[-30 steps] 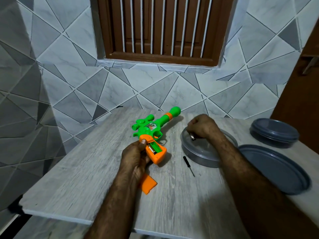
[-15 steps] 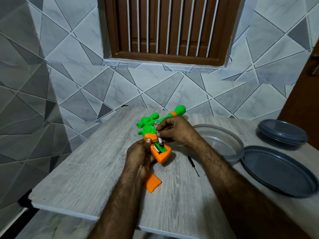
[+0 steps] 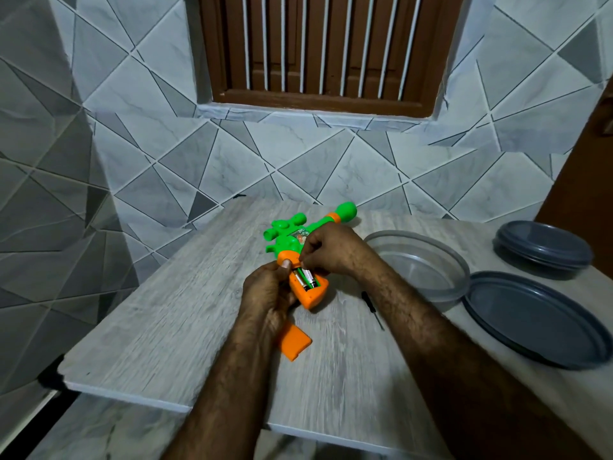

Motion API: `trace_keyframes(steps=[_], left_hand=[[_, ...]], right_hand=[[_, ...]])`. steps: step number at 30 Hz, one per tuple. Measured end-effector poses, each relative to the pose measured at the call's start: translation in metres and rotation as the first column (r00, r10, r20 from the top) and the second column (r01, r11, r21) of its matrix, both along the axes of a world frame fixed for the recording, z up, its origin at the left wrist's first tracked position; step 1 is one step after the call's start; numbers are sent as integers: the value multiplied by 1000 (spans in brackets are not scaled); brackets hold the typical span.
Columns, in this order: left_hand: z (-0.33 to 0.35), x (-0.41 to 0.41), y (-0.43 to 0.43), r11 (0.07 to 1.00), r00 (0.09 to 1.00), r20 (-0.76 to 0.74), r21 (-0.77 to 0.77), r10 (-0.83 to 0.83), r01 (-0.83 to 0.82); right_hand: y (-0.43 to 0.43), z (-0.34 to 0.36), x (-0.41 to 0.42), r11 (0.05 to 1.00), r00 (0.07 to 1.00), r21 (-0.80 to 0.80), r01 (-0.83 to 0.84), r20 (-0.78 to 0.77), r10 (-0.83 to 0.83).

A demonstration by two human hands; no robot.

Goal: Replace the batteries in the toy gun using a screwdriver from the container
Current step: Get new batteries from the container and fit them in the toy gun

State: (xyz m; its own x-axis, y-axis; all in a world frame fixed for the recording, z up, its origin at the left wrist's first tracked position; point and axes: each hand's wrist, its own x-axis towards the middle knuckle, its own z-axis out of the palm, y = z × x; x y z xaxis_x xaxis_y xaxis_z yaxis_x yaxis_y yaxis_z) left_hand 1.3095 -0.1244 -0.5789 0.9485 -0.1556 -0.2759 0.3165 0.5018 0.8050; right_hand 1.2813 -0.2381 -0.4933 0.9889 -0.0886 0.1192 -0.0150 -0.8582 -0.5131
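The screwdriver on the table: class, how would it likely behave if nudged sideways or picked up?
The screwdriver has a round-looking handle and thin shaft lying flat on the table, so a sideways nudge would probably roll it. It looks slim and rigid, so likely light and stiff, though fiddly to pinch.

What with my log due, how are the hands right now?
Left hand: grips the toy gun by its handle.
Right hand: pinches a battery at its compartment.
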Motion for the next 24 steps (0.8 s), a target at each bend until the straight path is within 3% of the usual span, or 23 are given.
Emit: trace_keyframes(steps=[8,15,24], left_hand=[[-1,-1,-2,1000,1000,10,14,-14,14],[-2,1,-1,1000,1000,-4,16,-14,14],[-3,-1,-3,1000,1000,-10,16,-26,26]], right_hand=[[3,9,-13,974,994,-212,-75,-96,56],[3,9,-16,960,987,-255,-118,-141,83],[6,-2,-13,944,994,-316,-99,-75,79]])
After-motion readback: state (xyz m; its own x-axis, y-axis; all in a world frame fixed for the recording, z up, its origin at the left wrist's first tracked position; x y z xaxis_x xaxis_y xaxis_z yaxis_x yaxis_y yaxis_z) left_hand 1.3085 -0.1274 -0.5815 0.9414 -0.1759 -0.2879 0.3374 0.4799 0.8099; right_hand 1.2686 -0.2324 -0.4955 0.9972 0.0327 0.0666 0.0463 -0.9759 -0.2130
